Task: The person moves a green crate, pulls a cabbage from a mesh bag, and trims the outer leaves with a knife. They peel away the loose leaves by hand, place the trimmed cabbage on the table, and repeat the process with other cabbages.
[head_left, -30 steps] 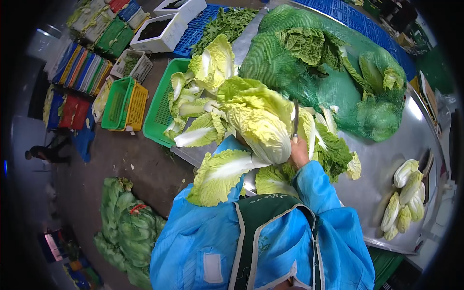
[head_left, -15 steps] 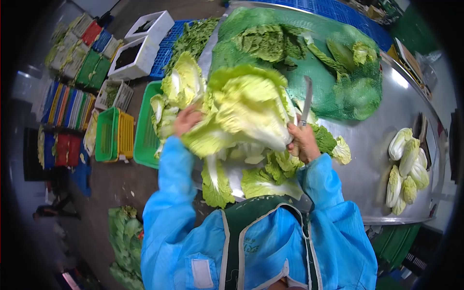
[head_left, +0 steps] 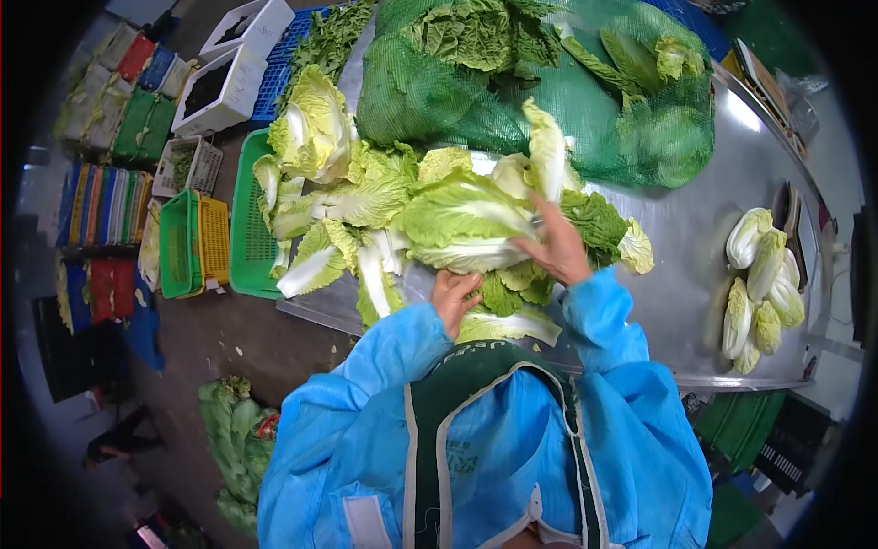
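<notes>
A pale green napa cabbage [head_left: 466,224] with loosened outer leaves lies on the metal table in front of me. Its lower edge meets my left hand [head_left: 455,300], whose fingers are curled at the white rib. My right hand [head_left: 560,245] is at the cabbage's right end, fingers spread and slightly blurred, thumb against the leaves. Just above those fingers stands a slim yellowish cabbage piece [head_left: 546,151], its base beside the fingertips. Cut-off leaves [head_left: 370,197] are heaped to the left, and a white-ribbed leaf [head_left: 510,325] lies near my apron. The knife is out of sight.
A green mesh sack [head_left: 622,137] with cabbages lies at the back. Several trimmed cabbage hearts [head_left: 766,274] sit at the table's right. Green crate [head_left: 251,229] stands at the left edge, with white foam boxes [head_left: 219,87] beyond. A leafy bundle [head_left: 240,448] is on the floor.
The cabbage has come down onto the table from between my raised hands. My left hand has moved right and nearer my body; the knife in my right hand no longer shows.
</notes>
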`<action>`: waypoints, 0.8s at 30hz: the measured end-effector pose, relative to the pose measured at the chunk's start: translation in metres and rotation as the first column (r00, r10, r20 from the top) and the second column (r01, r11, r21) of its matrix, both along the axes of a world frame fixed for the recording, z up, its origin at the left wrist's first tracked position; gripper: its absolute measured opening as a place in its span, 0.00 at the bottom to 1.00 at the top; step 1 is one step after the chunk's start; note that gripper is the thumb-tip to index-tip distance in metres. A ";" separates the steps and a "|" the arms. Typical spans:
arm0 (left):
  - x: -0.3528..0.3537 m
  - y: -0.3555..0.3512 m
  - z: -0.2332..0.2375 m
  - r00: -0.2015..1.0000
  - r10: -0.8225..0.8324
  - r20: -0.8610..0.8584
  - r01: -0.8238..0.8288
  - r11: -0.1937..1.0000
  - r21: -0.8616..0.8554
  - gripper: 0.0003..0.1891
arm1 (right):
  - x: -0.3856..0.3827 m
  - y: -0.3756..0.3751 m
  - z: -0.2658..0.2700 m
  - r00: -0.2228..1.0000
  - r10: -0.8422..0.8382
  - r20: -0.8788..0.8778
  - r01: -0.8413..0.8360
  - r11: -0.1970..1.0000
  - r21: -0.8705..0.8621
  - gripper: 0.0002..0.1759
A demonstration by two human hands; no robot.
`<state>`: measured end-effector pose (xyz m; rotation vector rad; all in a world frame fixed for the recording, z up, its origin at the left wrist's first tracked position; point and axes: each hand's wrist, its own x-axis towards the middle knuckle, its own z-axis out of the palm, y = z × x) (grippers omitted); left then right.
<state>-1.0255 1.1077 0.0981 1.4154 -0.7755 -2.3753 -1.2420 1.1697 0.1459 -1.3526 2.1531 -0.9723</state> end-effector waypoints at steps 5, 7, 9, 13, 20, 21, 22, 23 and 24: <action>-0.028 0.007 0.010 0.984 0.174 0.028 -0.176 0.974 0.141 0.40 | -0.016 -0.033 -0.029 0.974 0.086 0.211 -0.105 0.991 0.080 0.30; -0.031 0.009 0.011 0.971 0.219 0.097 -0.235 0.946 0.222 0.41 | -0.013 -0.029 -0.030 0.941 -0.018 0.339 -0.025 0.992 0.122 0.28; -0.032 0.002 0.009 0.985 0.156 0.071 -0.168 0.956 0.241 0.40 | -0.005 -0.023 -0.036 0.902 -0.106 0.419 0.101 0.994 0.034 0.24; -0.041 -0.005 -0.008 0.954 0.286 -0.093 -0.260 0.940 0.221 0.47 | 0.018 -0.012 -0.008 0.756 -0.312 0.576 0.277 0.949 0.150 0.15; -0.049 -0.016 0.006 0.839 0.386 -0.383 -0.273 0.908 0.318 0.34 | 0.049 -0.009 0.049 0.438 -0.411 0.800 0.613 0.787 0.069 0.11; -0.051 -0.020 0.014 0.824 0.396 -0.405 -0.286 0.908 0.307 0.35 | 0.047 -0.009 0.046 0.216 -0.176 0.960 0.690 0.724 -0.022 0.09; -0.052 -0.023 0.020 0.809 0.407 -0.424 -0.299 0.906 0.299 0.36 | 0.040 -0.006 0.041 0.023 -0.128 0.992 0.676 0.733 0.079 0.10; -0.055 -0.023 0.023 0.834 0.371 -0.408 -0.306 0.927 0.218 0.38 | 0.035 -0.005 0.038 -0.112 -0.071 0.991 0.687 0.715 0.129 0.11; -0.053 -0.023 0.023 0.807 0.381 -0.452 -0.321 0.924 0.207 0.39 | 0.029 -0.004 0.037 -0.240 -0.009 0.971 0.691 0.701 0.177 0.12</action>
